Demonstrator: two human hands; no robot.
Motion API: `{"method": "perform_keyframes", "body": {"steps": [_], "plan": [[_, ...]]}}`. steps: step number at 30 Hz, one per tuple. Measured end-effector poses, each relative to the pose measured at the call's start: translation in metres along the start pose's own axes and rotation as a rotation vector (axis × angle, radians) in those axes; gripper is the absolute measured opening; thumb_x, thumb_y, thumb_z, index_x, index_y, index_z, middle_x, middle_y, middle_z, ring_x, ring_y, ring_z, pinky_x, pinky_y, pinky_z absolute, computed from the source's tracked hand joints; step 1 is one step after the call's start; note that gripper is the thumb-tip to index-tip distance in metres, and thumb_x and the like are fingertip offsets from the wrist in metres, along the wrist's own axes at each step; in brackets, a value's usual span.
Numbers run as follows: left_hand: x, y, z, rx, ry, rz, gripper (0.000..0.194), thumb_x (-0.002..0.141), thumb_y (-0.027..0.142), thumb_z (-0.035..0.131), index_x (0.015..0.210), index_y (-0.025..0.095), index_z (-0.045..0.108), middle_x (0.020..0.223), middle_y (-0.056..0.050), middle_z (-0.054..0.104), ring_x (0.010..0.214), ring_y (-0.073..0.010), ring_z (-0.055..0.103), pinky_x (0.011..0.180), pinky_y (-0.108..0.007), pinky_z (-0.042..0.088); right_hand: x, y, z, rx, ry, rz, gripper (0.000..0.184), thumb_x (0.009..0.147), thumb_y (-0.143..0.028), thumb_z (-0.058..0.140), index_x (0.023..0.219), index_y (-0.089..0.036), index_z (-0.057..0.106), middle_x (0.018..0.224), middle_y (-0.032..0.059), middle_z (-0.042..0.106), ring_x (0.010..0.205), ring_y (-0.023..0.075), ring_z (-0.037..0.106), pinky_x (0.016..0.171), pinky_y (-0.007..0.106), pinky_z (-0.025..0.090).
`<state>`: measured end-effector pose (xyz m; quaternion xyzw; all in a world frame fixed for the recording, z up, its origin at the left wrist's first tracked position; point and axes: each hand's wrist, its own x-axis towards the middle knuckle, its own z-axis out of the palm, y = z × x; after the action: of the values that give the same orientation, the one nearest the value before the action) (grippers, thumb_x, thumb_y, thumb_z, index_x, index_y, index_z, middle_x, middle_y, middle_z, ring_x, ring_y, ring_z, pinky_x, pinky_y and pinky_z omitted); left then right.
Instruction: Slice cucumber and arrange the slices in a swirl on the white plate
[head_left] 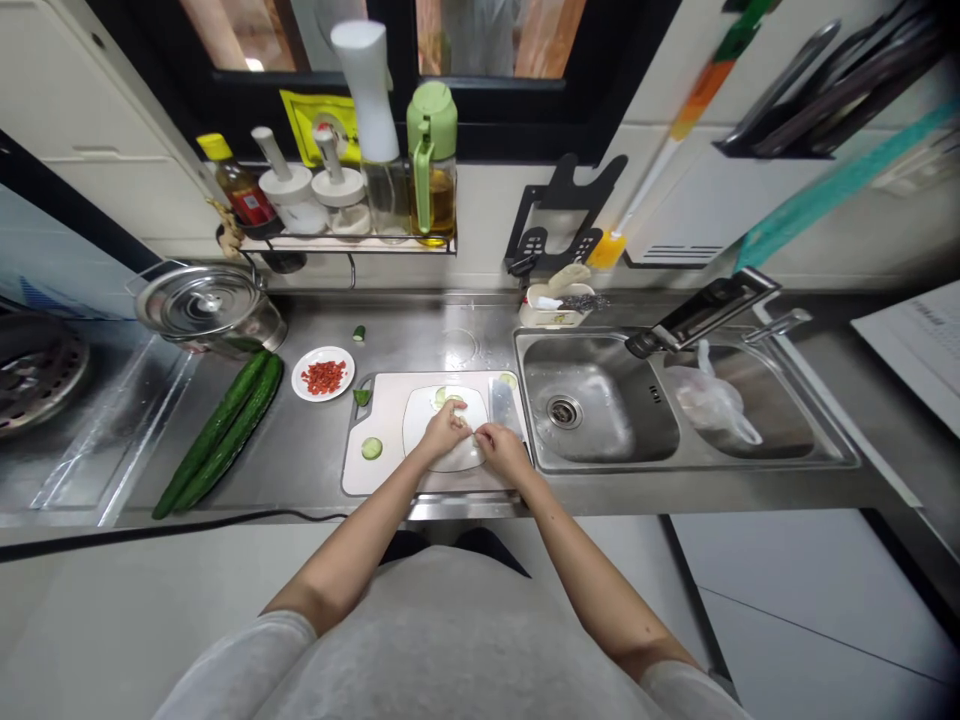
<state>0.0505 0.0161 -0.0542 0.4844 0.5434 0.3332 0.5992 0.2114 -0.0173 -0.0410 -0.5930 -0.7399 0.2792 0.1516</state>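
Over a white square plate (417,418) my two hands are close together. My left hand (445,432) has its fingers curled around something small and pale, too small to name. Beside it, my right hand (501,450) is pinched at the fingertips; whatever it grips is hidden. A few pale green cucumber slices (441,397) lie at the plate's far edge. The plate rests on a cutting board (384,395), where a wide knife blade (501,402) lies right of the plate. One cucumber round (371,448) sits on the board's left part.
Two whole cucumbers (225,430) lie left, near a small plate (306,392) of chopped red pieces (324,377). Cucumber ends (359,333) sit behind the board. A steel pot (206,305) stands back left, a double sink (600,400) right. Seasoning bottles fill a rack (360,243).
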Motion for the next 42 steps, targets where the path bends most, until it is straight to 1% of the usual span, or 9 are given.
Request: {"method": "perform_keyframes", "body": {"steps": [3, 5, 10, 16, 22, 28, 31, 36, 42], "plan": [[0.008, -0.001, 0.001, 0.182, -0.003, 0.000, 0.044, 0.066, 0.012, 0.066, 0.107, 0.020, 0.054, 0.063, 0.008, 0.051, 0.060, -0.0080, 0.052, 0.065, -0.021, 0.039, 0.004, 0.003, 0.001, -0.074, -0.037, 0.042, 0.019, 0.091, -0.023, 0.046, 0.089, -0.019, 0.064, 0.088, 0.0047, 0.066, 0.081, 0.0156, 0.056, 0.068, 0.023, 0.033], [0.012, -0.002, 0.002, 0.244, -0.007, -0.011, 0.044, 0.068, 0.012, 0.064, 0.110, 0.021, 0.053, 0.066, 0.007, 0.054, 0.064, -0.0086, 0.054, 0.068, -0.022, 0.041, 0.006, 0.004, 0.002, -0.122, -0.063, 0.077, 0.020, 0.091, -0.025, 0.046, 0.092, -0.019, 0.065, 0.091, 0.0048, 0.067, 0.084, 0.0156, 0.056, 0.068, 0.023, 0.032], [0.021, -0.006, 0.004, 0.324, -0.014, -0.037, 0.045, 0.070, 0.013, 0.063, 0.113, 0.022, 0.052, 0.071, 0.006, 0.060, 0.069, -0.0094, 0.058, 0.072, -0.022, 0.044, 0.012, 0.006, 0.004, -0.191, -0.097, 0.101, 0.025, 0.094, -0.028, 0.042, 0.098, -0.020, 0.065, 0.096, 0.0054, 0.066, 0.088, 0.0161, 0.056, 0.070, 0.023, 0.032], [0.027, -0.005, 0.007, 0.397, 0.002, 0.002, 0.045, 0.070, 0.011, 0.062, 0.113, 0.021, 0.052, 0.076, 0.004, 0.063, 0.070, -0.0102, 0.059, 0.073, -0.023, 0.045, 0.017, 0.003, 0.003, -0.251, -0.083, 0.112, 0.024, 0.094, -0.028, 0.042, 0.099, -0.020, 0.064, 0.099, 0.0061, 0.066, 0.090, 0.0173, 0.055, 0.070, 0.025, 0.032], [0.025, 0.003, 0.007, 0.654, 0.013, 0.035, 0.046, 0.070, 0.015, 0.065, 0.115, 0.021, 0.052, 0.080, 0.002, 0.062, 0.077, -0.0139, 0.060, 0.073, -0.025, 0.044, 0.017, 0.001, 0.004, -0.304, -0.057, 0.112, 0.021, 0.093, -0.028, 0.044, 0.098, -0.021, 0.063, 0.098, 0.0052, 0.066, 0.092, 0.0175, 0.054, 0.071, 0.025, 0.032], [0.015, 0.014, 0.006, 0.873, 0.016, 0.075, 0.046, 0.076, 0.026, 0.065, 0.119, 0.022, 0.049, 0.101, -0.005, 0.062, 0.093, -0.0189, 0.058, 0.077, -0.029, 0.043, 0.016, 0.000, 0.006, -0.337, -0.040, 0.109, 0.019, 0.093, -0.028, 0.045, 0.097, -0.021, 0.062, 0.098, 0.0048, 0.065, 0.092, 0.0179, 0.054, 0.070, 0.025, 0.032], [0.009, 0.016, 0.003, 0.935, 0.046, 0.071, 0.039, 0.080, 0.030, 0.063, 0.117, 0.025, 0.051, 0.111, -0.005, 0.059, 0.099, -0.0197, 0.057, 0.079, -0.029, 0.043, 0.014, 0.000, 0.006, -0.334, -0.036, 0.114, 0.019, 0.092, -0.028, 0.046, 0.097, -0.020, 0.062, 0.098, 0.0047, 0.065, 0.092, 0.0180, 0.053, 0.070, 0.025, 0.031], [0.003, 0.014, -0.002, 1.018, 0.032, 0.093, 0.024, 0.084, 0.032, 0.059, 0.108, 0.026, 0.058, 0.109, -0.005, 0.057, 0.104, -0.0210, 0.054, 0.081, -0.030, 0.043, 0.006, -0.002, 0.008, -0.335, -0.005, 0.129, 0.024, 0.093, -0.027, 0.043, 0.104, -0.021, 0.063, 0.097, 0.0049, 0.064, 0.091, 0.0185, 0.052, 0.070, 0.026, 0.031], [0.006, 0.012, -0.003, 1.033, 0.008, 0.076, 0.021, 0.084, 0.034, 0.060, 0.103, 0.025, 0.061, 0.108, -0.005, 0.056, 0.105, -0.0212, 0.053, 0.082, -0.031, 0.044, -0.001, -0.001, 0.013, -0.389, -0.013, 0.053, 0.032, 0.096, -0.028, 0.037, 0.114, -0.026, 0.063, 0.094, 0.0068, 0.062, 0.091, 0.0195, 0.050, 0.071, 0.027, 0.031]]}}
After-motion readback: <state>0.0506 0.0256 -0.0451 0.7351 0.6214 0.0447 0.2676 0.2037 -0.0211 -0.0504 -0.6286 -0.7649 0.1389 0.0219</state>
